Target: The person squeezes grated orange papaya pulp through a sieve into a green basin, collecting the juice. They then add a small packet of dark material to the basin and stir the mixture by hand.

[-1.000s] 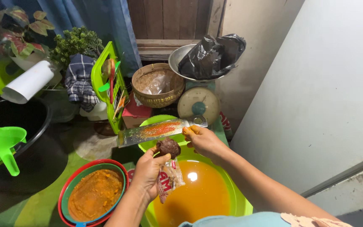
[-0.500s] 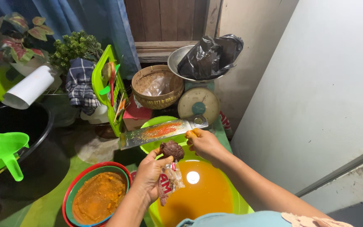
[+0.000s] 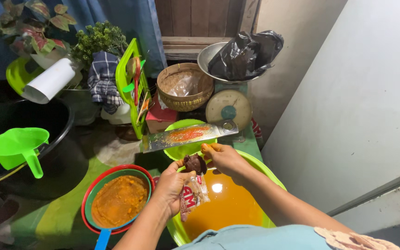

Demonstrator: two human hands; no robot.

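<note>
While the dark brown lump (image 3: 194, 163) sits pinched at the top of the left hand (image 3: 172, 185), its wrapper (image 3: 191, 196) hangs down from the same grip, a red-and-white printed packet peeled back below the lump. Left fingers are closed around packet and lump together, lump poking up above the fingertips. Landmark: green basin (image 3: 274, 180) holding orange-yellow liquid. The lump is over the basin's far-left rim, just above the liquid.

Right hand (image 3: 225, 158) is touching or just beside the lump on its right, fingers curled, thumb and forefinger tip at the lump; cannot tell if it truly grips it or anything else. So the lump lies to the left of the right hand, and the right is the free hand nearest it.

Metal grater (image 3: 188, 135) lies just beyond the basin, long axis running left-right, slightly tilted, orange pulp on it, resting across a smaller green bowl (image 3: 178, 152). Left of the basin: red-rimmed strainer (image 3: 89, 196) with orange paste. Further beyond: woven basket (image 3: 184, 87), kitchen scale (image 3: 228, 109) with black bag (image 3: 246, 53) on its pan. Far left of the basin: green scoop (image 3: 18, 147).
</note>
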